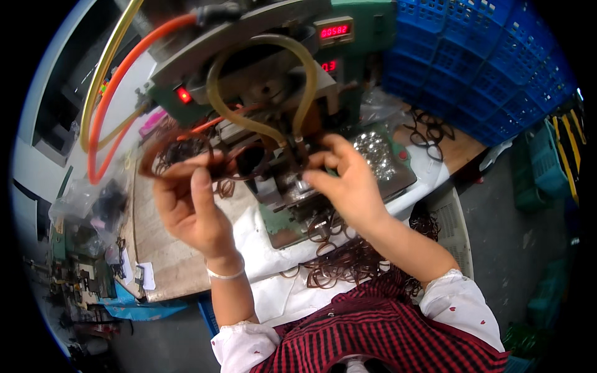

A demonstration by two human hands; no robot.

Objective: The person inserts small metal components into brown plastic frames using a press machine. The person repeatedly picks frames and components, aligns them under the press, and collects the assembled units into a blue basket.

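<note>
My left hand point(196, 214) is closed on a brown eyeglass frame point(214, 166), thumb against fingers. The frame is blurred; it reaches from that hand toward the working point of a green press machine point(267, 87). My right hand point(348, 183) is at the working point, thumb and fingers bent together beside the metal fixture point(298, 186). What the right fingers pinch, if anything, is hidden or too small to name. A clear yellowish tube point(309, 59) loops down the front of the press to this spot.
Small shiny metal parts lie in a tray point(404, 180) right of the press. Brown frames point(354, 264) pile up near my lap; more frames point(432, 130) lie at the right. Blue crates point(472, 56) stack behind. An orange hose point(112, 105) curves at the left.
</note>
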